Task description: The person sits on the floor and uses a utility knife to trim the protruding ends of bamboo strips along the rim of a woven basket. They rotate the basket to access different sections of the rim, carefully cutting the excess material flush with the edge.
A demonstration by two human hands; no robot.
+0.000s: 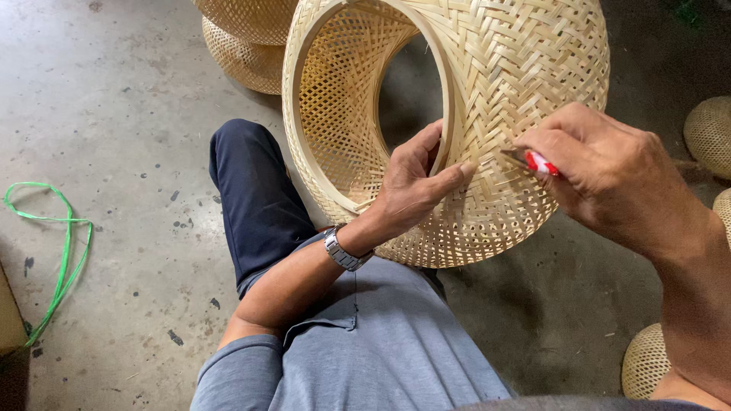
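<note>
Large woven bamboo basket (495,114), open-ended, hollow, herringbone weave, rests on lap above concrete floor (114,114). Left hand (411,186) clamps inner rim, thumb outside. Right hand (609,171) fingers closed round small red-handled tool (533,161), tip touching weave. Similar baskets (247,38) behind.

Woven bamboo basket (525,84) and a little red-handled tool (533,161)

Basket's pale, round, tipped on its side with the open rim facing left; tool tip touches its woven wall.
</note>
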